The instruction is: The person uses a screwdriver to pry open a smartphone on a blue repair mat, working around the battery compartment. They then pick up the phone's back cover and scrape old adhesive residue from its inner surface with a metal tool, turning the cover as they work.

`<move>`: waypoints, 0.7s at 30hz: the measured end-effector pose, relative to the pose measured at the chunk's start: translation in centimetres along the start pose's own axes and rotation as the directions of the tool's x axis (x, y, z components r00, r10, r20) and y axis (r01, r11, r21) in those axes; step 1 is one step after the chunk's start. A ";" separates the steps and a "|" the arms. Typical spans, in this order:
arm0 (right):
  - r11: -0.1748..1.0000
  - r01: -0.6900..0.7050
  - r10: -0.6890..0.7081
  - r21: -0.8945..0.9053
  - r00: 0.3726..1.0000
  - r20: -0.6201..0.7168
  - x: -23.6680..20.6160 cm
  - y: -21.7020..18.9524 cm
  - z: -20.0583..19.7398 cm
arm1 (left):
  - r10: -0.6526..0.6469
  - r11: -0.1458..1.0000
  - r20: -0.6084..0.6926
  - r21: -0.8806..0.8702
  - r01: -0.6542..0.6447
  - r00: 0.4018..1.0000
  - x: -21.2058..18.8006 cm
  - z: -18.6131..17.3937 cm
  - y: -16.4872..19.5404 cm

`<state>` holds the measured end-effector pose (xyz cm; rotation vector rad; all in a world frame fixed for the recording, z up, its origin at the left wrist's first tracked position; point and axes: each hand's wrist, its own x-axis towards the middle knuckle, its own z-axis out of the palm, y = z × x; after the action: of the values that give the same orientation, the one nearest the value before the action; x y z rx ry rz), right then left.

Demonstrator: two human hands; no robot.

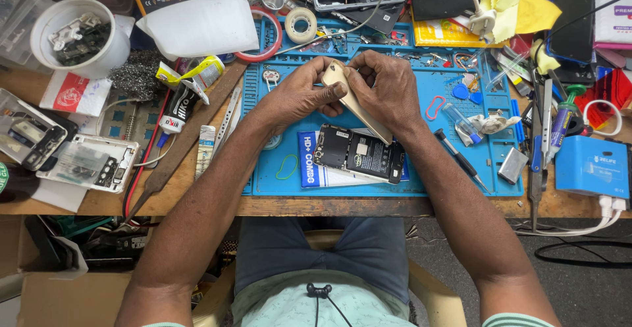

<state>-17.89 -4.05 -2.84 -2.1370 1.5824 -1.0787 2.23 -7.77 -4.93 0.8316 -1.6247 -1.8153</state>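
Hands: left hand (299, 93), right hand (387, 88), pinch gold cover (352, 100) edges above phone (359, 154)

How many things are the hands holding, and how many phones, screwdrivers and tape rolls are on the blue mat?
Gold back cover held by left hand and right hand: 1
Opened phone: 1
Black screwdriver: 1
Tape rolls, red and cream: 2
Total: 5

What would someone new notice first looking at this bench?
Both hands, left hand and right hand, grip a beige phone back cover above the blue repair mat at centre. Just below lies an opened phone with its black battery showing. Tools and parts crowd every side.
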 end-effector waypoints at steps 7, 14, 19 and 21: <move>0.996 -0.085 0.084 -0.034 0.996 -0.016 0.2 -0.1 0.1 | 0.013 1.000 -0.019 0.023 -0.013 1.000 -0.1 0.4 0.2; 0.999 -0.006 0.006 0.045 1.000 -0.001 0.3 0.3 -0.4 | 0.084 0.996 -0.001 0.009 -0.084 0.996 -0.1 0.5 0.1; 0.998 0.025 -0.024 0.059 1.000 -0.013 0.4 0.6 -0.3 | 0.093 0.995 -0.001 0.033 -0.093 0.996 -0.2 0.6 0.2; 1.000 0.008 -0.007 0.028 1.000 -0.030 0.4 0.5 -0.2 | 0.096 0.995 -0.006 0.038 -0.096 0.995 -0.3 0.7 0.3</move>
<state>-18.35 -4.56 -2.85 -2.1201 1.5634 -1.1336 1.88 -7.08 -4.53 0.7627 -1.6694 -1.7185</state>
